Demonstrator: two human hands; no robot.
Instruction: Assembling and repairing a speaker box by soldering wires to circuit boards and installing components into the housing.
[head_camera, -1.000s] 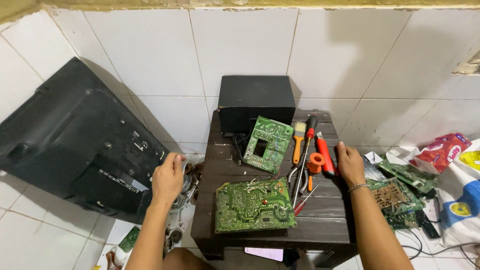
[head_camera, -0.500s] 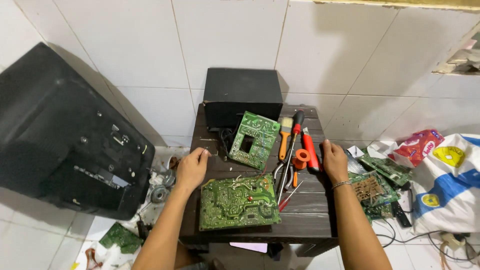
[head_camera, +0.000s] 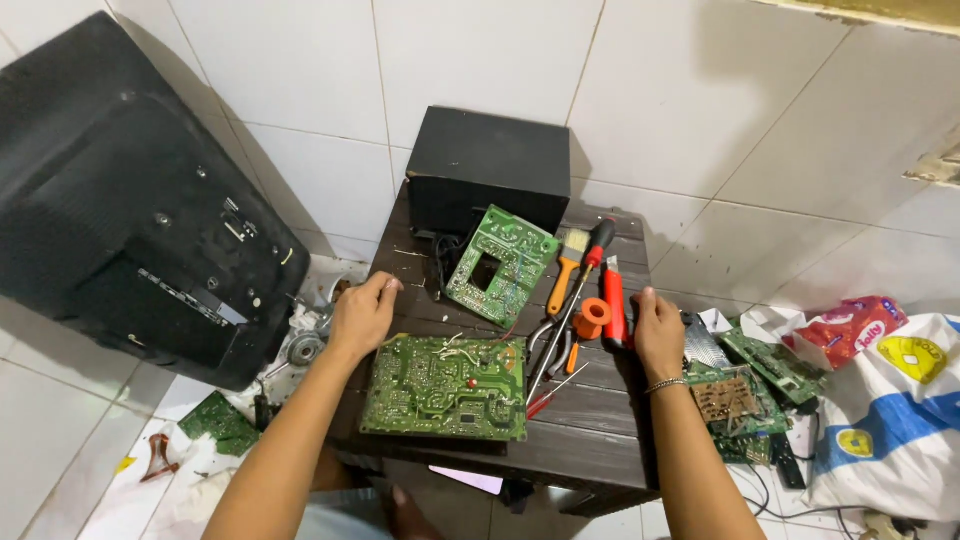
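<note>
Our left hand (head_camera: 362, 316) rests on the left edge of the small dark table (head_camera: 590, 455), with the fingers curled loosely over the rim; it holds nothing that we can see. Our right hand (head_camera: 657, 335) lies at the right side of the table, the fingers bent and touching the red-handled tool (head_camera: 613, 310) from its right side. We cannot tell if the hand really closes around this tool or only leans against it.

Between our two hands lies the large green circuit board (head_camera: 446, 388), flat on the table, solder side up. Its long axis runs from left to right, across in front of us. Its left short edge is just beside our left hand, a little below and to the right of it, so the left hand is clearly the nearer one; the right hand is apart from it, with tools between.

Behind this board a smaller green board (head_camera: 500, 264) with a square hole leans tilted against the black box (head_camera: 488, 170) at the wall. To the right of it lie a brush with orange handle (head_camera: 564, 268), a screwdriver (head_camera: 575, 300), an orange roll (head_camera: 591, 318) and pliers (head_camera: 548, 345), most pointing away from us toward the wall. On the floor at left a black television back (head_camera: 130, 200) leans on the tiles; at right lie more green boards (head_camera: 745, 390) and a printed bag (head_camera: 885, 420).
</note>
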